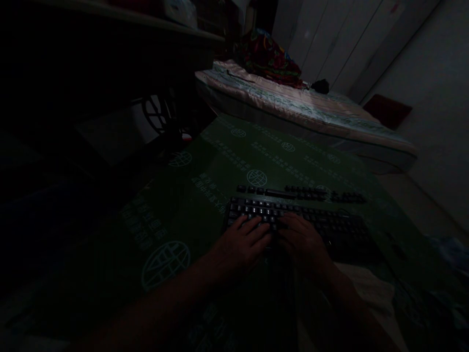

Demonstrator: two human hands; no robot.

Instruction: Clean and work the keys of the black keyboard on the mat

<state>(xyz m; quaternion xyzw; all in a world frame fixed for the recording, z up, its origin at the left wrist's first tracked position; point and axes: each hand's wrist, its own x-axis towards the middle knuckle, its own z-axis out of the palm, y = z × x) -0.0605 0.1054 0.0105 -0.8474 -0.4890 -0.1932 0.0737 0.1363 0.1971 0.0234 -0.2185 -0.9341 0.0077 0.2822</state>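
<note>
A black keyboard (344, 225) lies on a green board (220, 166) printed with pale globe emblems and lettering. My left hand (242, 242) rests over the keyboard's left part, fingers stretched out across the keys. Just right of it, my right hand (302, 239) lies on the middle keys with its fingers extended and slightly bent. Neither hand grips anything that I can see. Behind the keyboard, loose black keycaps (304, 193) lie in a row, a long bar-shaped one (280, 193) among them. Dim light hides the keys under my palms.
Pale cloth (366, 288) lies below my right forearm. A small dark object (395, 247) sits right of the keyboard. Beyond the board stands a mattress (311, 107) with a patterned red blanket (271, 58). A dark table (110, 24) with a spoked wheel (156, 115) is at left.
</note>
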